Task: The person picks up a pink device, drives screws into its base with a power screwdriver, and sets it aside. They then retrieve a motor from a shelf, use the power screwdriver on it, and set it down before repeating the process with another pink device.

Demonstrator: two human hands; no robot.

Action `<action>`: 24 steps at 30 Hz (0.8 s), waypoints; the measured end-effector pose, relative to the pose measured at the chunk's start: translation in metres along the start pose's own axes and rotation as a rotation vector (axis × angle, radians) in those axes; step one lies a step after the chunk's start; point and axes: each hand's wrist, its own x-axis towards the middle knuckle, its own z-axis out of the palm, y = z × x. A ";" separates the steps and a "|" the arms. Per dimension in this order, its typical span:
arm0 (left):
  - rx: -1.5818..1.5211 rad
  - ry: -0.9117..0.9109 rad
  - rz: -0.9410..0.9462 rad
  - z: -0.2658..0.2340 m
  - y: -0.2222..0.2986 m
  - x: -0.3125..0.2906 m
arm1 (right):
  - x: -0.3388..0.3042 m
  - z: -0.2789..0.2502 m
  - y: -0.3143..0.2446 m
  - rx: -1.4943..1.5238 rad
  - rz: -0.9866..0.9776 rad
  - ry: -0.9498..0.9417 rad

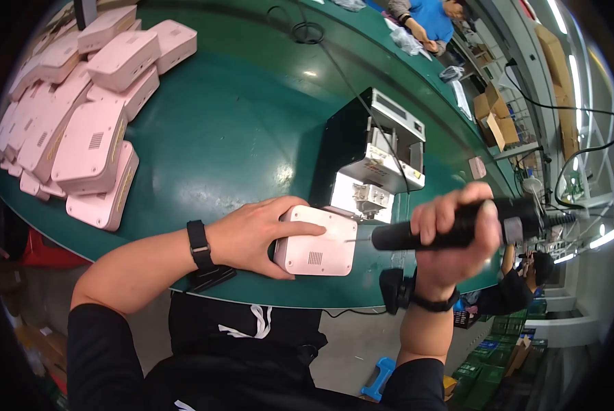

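Observation:
A pale pink plastic housing with rounded corners, a small vent grille and corner screw holes lies on the table in front of me. My left hand grips its left side, thumb low and index finger stretched across its top. In my right hand is a black electric screwdriver, held nearly level with its thin bit pointing left, over the housing's right part. Whether the bit touches the housing I cannot tell. Just behind the housing stands a black and silver screw feeder.
Many similar pink housings are piled on the left of the green table. A dark cable runs across to the feeder. Another person in blue sits beyond the far edge. An open cardboard box stands at far right.

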 end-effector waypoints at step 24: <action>-0.074 0.153 0.009 0.016 -0.009 -0.005 | -0.057 0.070 0.001 0.093 -0.002 -0.321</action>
